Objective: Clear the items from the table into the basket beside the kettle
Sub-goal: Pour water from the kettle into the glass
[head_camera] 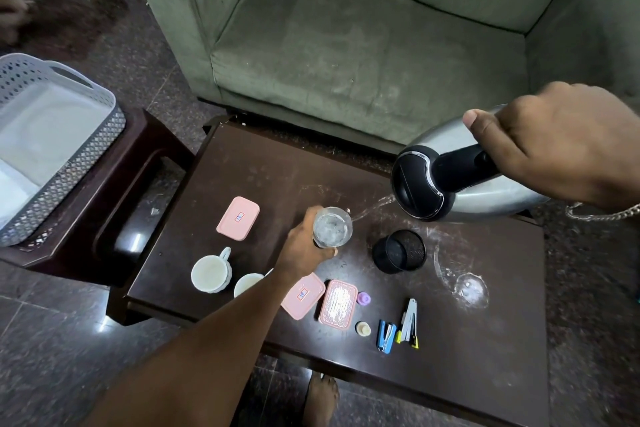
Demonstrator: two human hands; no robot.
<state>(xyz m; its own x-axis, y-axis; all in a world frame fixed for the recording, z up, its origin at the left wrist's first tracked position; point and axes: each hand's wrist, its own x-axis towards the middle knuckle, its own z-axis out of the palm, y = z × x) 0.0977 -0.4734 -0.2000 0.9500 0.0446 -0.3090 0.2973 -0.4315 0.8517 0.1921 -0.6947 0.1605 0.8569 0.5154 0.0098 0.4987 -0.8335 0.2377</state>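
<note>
My right hand (561, 146) grips the black handle of a steel kettle (450, 173), tilted to the left above the dark table (270, 170). A thin stream of water runs from its spout toward a clear glass (332, 227). My left hand (304, 246) holds that glass from its near side, close to the tabletop. The grey perforated basket (69, 163) stands on a side table at the left. It holds something white at its near end.
On the table lie a pink lid (238, 218), two white cups (211, 274) (247, 283), two more pink containers (302, 295) (337, 303), a black mesh cup on its side (398, 251), two small caps, two staplers (386, 336) (409, 322) and a second glass (467, 286). A green sofa stands behind.
</note>
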